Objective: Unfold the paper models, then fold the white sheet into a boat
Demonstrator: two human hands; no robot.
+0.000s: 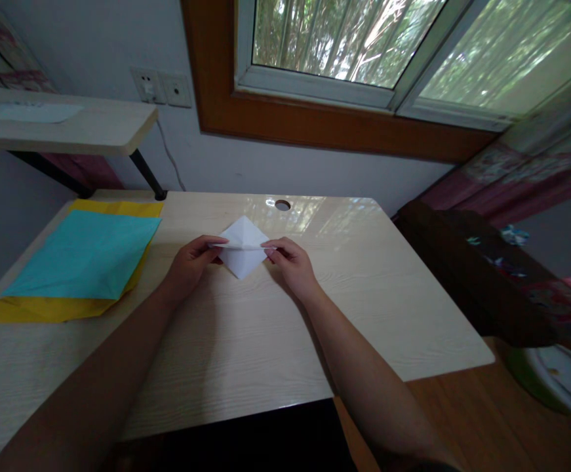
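A folded piece of white paper (242, 262), diamond-shaped from above with a raised crease across its middle, is held over the table near its centre. My left hand (197, 259) pinches the paper's left corner between thumb and fingers. On the opposite side, my right hand (291, 262) grips the right corner the same way. Both hands are closed on the paper, and its upper and lower points stick out between them. Whether its underside touches the tabletop, I cannot tell.
The pale wooden table (364, 314) has a round cable hole (282, 205) near its back edge. Turquoise paper (88, 252) lies on yellow paper (29, 309) at the left. A raised shelf (103, 134) on black legs stands behind them. A white-topped round object (563, 377) is at lower right.
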